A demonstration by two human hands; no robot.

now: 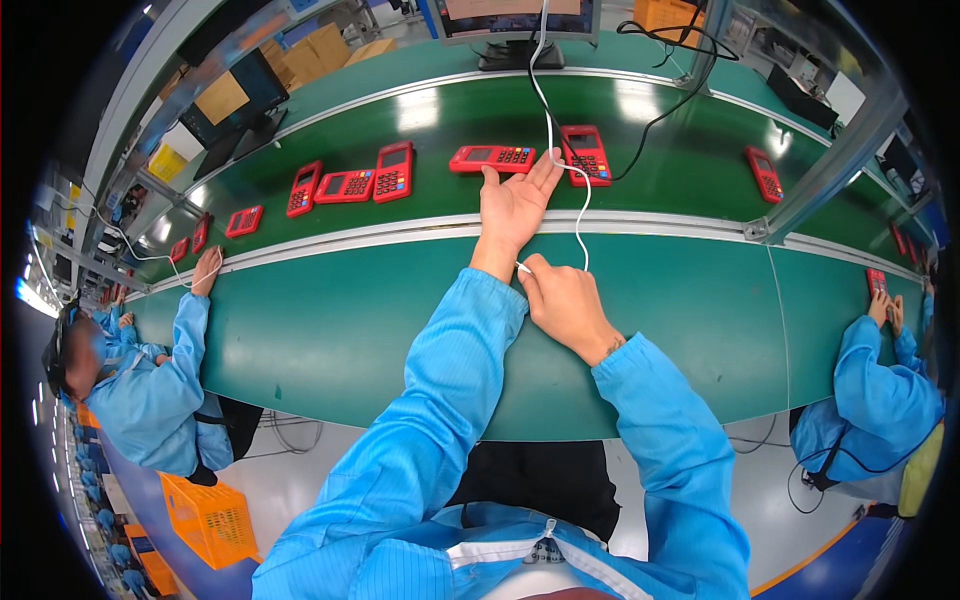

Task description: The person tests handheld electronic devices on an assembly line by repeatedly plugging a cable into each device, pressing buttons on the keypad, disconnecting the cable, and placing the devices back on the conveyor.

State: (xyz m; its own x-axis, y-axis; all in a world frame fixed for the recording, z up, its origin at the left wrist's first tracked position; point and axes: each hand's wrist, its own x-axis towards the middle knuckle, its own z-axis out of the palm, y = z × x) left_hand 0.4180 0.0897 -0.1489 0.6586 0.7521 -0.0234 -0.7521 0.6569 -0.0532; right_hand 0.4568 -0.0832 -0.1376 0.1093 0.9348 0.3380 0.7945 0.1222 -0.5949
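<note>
My left hand [515, 208] is palm up over the far edge of the green bench, with its fingers stretched out. Its thumb and fingertips are right beside a red handheld card terminal [492, 158] with a keypad and small screen; whether they touch it I cannot tell. Close to my left wrist, my right hand [568, 303] is closed in a pinch on a white cable [583, 225], whose tip pokes out by the fingers. The cable hangs from above and loops down to that hand. A second red terminal [586, 155] lies just right of my left fingertips, partly behind the cables.
More red terminals [345, 186] lie along the green belt [660, 190] on the left, and one [764, 174] on the right. A metal rail [400, 236] borders the bench [330, 330]. Black cable [668, 115] dangles beyond. People work at both sides; an orange crate [207, 520] is on the floor.
</note>
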